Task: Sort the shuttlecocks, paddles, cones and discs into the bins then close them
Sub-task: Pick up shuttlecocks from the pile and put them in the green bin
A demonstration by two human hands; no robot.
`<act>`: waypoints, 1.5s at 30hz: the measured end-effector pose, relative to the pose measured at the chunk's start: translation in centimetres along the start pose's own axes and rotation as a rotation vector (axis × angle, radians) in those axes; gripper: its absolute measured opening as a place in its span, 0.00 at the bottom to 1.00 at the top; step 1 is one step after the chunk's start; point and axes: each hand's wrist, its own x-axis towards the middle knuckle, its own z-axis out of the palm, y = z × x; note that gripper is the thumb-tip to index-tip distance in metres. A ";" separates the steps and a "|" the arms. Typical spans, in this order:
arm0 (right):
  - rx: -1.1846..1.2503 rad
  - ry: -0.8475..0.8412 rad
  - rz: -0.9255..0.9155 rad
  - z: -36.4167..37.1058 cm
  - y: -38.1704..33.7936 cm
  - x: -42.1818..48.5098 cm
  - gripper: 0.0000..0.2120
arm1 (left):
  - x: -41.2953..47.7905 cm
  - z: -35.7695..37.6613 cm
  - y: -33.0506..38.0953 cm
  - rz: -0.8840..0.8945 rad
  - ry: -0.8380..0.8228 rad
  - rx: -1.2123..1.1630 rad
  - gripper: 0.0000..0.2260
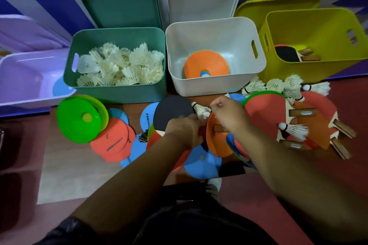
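Note:
My left hand (pixel 185 130) grips the neck of a black-faced paddle (pixel 170 112) in the middle of the pile. My right hand (pixel 227 114) is curled, its fingertips pinching the feathers of a white shuttlecock (pixel 200 110) that lies over the paddle's edge. Under my right wrist sits an orange cone (pixel 216 142). The green bin (pixel 119 91) holds many shuttlecocks. In the white bin (pixel 215 87) are stacked orange cones, and in the yellow bin (pixel 288 26) paddles. A blue disc lies in the purple bin (pixel 23 97).
All the bins' lids lean open behind them. Green cones (pixel 79 119) and red discs (pixel 113 142) lie at the left, blue discs (pixel 201 162) near my arms. Several paddles (pixel 310 117) and loose shuttlecocks (pixel 278 85) lie at the right.

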 end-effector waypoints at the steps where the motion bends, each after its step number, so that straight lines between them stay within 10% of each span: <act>1: -0.014 -0.011 -0.013 0.3 0.2 0.2 0.06 | -0.1 0.2 -0.2 -0.023 0.008 0.024 0.24; 15: -0.766 -0.207 -0.366 1.6 -0.6 4.1 0.17 | 0.3 1.5 0.0 -0.138 0.067 0.102 0.16; 25: -0.747 -0.318 -0.108 3.1 -1.0 5.4 0.15 | 1.9 1.6 -0.7 -0.148 -0.008 -0.022 0.27; 31: -0.756 -0.363 0.038 3.8 -1.1 6.4 0.29 | 2.4 1.1 0.1 -0.180 -0.004 -0.056 0.17; 37: -0.717 -0.283 0.087 3.7 -0.9 7.0 0.11 | 2.6 1.3 0.3 -0.220 0.063 -0.228 0.17; 45: -0.708 -0.335 0.016 2.7 0.3 7.4 0.12 | 0.5 2.1 0.0 -0.143 0.361 -0.577 0.14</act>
